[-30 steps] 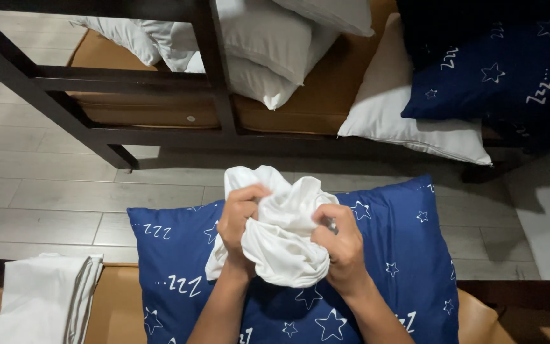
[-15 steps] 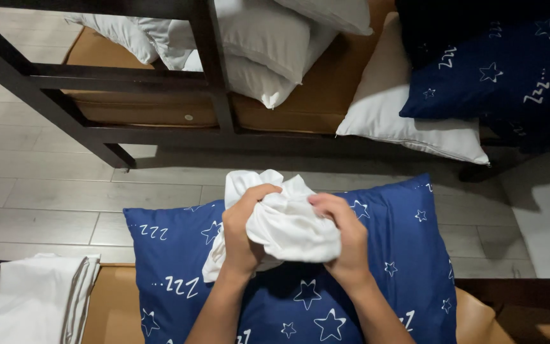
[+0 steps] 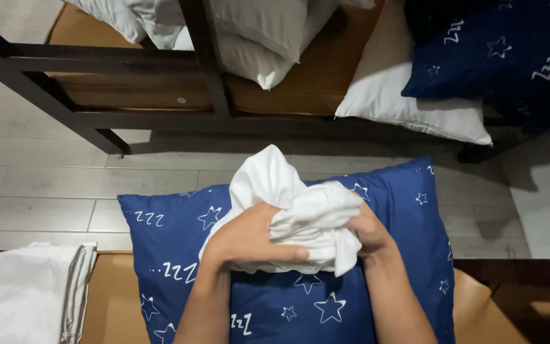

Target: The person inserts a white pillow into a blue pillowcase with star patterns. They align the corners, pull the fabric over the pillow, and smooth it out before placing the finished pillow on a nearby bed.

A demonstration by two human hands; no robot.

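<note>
The white cloth (image 3: 300,216), bunched into a loose wad, is sitting above the middle of a navy star-patterned pillow (image 3: 179,255) that is lying on a tan mattress (image 3: 112,299). It looks light, thin and entirely limp, likely a pillowcase or similar linen, so it is probably slumping wherever it is not gathered; a hold on folds or along a hem seems surest, since a single layer would just trail. The left hand (image 3: 249,242) is curling around the wad from the near side, thumb stretched across the front, fingers closed into the fabric. The right hand (image 3: 367,232) is closing on the other side, its fingers mostly buried in the folds. Both forearms are rising from the lower edge and converging at the bundle. A folded white sheet (image 3: 27,293) is lying at the left, well apart.
</note>
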